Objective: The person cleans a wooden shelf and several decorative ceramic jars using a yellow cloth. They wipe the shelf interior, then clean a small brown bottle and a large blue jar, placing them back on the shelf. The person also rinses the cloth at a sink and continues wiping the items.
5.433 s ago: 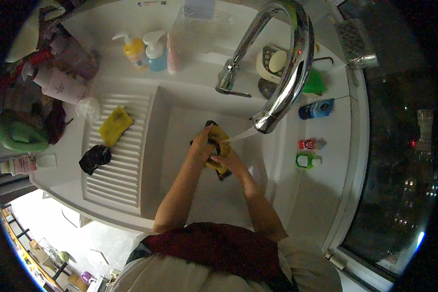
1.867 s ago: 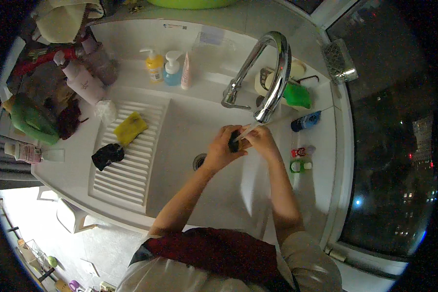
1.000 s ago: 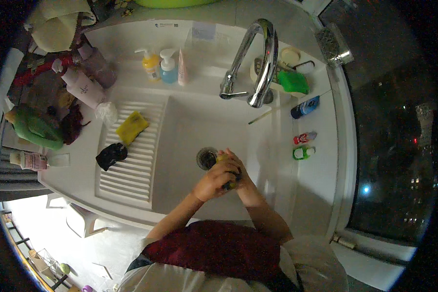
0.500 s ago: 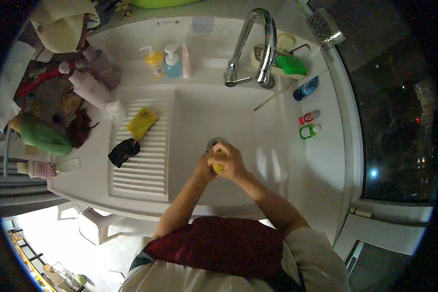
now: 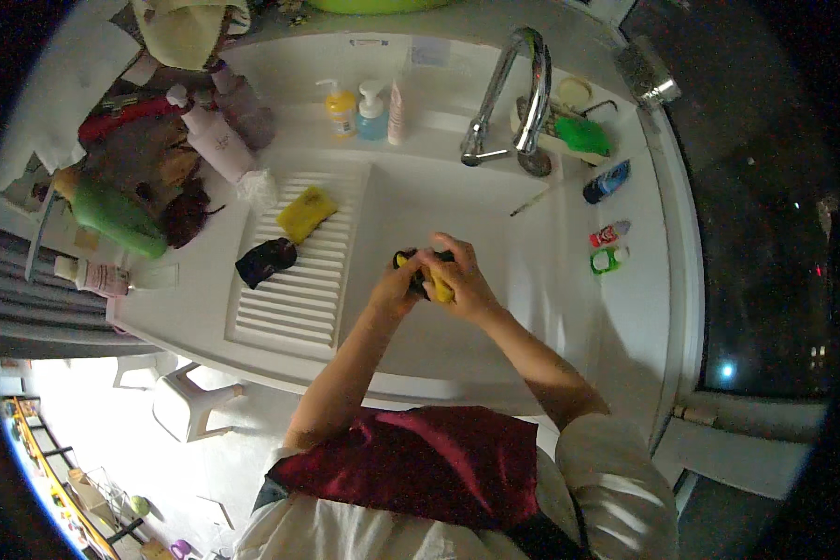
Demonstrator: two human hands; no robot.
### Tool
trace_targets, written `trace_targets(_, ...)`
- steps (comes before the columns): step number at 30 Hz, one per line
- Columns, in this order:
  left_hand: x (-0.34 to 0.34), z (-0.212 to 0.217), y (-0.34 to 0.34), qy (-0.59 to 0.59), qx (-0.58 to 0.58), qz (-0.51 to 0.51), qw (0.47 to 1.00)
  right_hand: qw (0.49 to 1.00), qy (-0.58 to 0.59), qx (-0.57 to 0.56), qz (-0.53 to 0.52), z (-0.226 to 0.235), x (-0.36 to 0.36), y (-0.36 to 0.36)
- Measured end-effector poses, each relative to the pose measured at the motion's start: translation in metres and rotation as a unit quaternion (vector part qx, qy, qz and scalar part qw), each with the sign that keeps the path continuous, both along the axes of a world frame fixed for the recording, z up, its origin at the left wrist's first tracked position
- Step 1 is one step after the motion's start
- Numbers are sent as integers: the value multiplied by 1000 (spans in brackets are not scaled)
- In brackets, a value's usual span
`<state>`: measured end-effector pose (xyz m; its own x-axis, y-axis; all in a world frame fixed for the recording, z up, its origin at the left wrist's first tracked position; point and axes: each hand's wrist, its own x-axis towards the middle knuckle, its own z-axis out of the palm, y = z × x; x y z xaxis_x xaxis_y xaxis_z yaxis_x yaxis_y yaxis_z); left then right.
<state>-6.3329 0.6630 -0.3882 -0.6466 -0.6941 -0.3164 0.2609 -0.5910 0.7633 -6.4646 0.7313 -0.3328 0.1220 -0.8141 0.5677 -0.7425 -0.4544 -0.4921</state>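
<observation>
Gripping a yellow sponge between both hands over the white basin. Left hand: fingers curled shut on the sponge's left end, where a dark part shows. Right hand: fingers wrapped over its top and right side. Sponge held just above the basin floor, in front of the tap; whether water runs cannot be told.

Nearby, on the ribbed drainer: a second yellow sponge and a dark cloth, well apart from the hands. Behind the basin: two pump bottles and a tube. Right ledge: a green scrubber, a thin stick, small blue, red and green items. Left counter: crowded bottles and rags.

Risks, as judged: a wet, soapy sponge could squirt out of the double grip and drop into the basin; squeezing hard may splash suds onto the ledge or the maroon apron; a raised elbow could knock the drainer items.
</observation>
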Motion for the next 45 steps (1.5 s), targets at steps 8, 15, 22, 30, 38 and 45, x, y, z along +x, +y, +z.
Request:
trace_targets(8,18,62,27,-200,-697,51,687,374,-838,382,107,6,19,36)
trace_targets(15,0,87,63,-64,-633,62,769,269,-909,292,130,12,26,37)
trace_targets(22,-33,86,72,123,67,341,930,639,-764,86,8,31,24,22)
trace_targets(30,-22,65,32,24,302,23,953,933,-195,46,298,52,-12,16)
trace_targets(38,-38,-15,11,-329,-336,-339,815,843,164,-29,511,-21,0,3)
trace_targets(45,-39,-54,28,-416,-521,-425,612,796,286,22,533,-93,31,19)
